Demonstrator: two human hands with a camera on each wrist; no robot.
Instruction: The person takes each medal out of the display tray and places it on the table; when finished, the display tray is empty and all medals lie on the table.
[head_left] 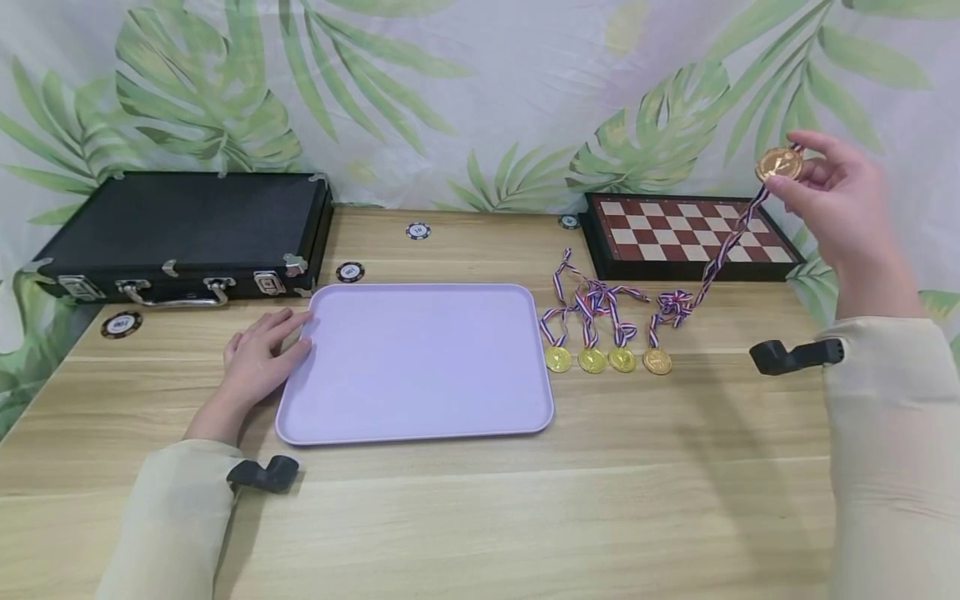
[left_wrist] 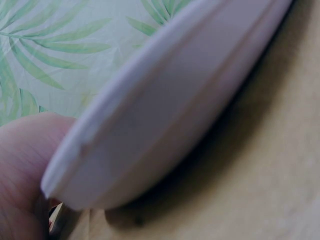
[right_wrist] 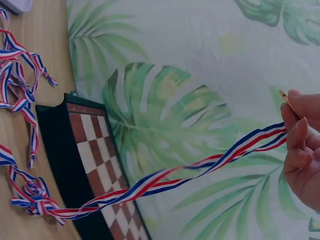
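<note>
My right hand [head_left: 843, 187] pinches a bronze-coloured medal [head_left: 778, 164] between thumb and fingers, raised above the right end of the chessboard. Its striped red, white and blue ribbon [right_wrist: 210, 165] slants down to a tangled bunch on the table. Another bronze-coloured medal [head_left: 657, 361] lies by that bunch. Several gold medals [head_left: 592, 360] lie in a row to its left, their ribbons [head_left: 592, 300] crumpled behind them. My left hand [head_left: 258, 358] rests at the left rim of a lilac tray [head_left: 420, 367], fingers extended onto its edge.
A black hard case [head_left: 187, 233] stands at the back left. Poker chips lie around it, one [head_left: 122, 324] near its front corner and another [head_left: 350, 272] behind the tray. The chessboard [head_left: 690, 233] sits at the back right, before a leaf-patterned cloth [head_left: 517, 100].
</note>
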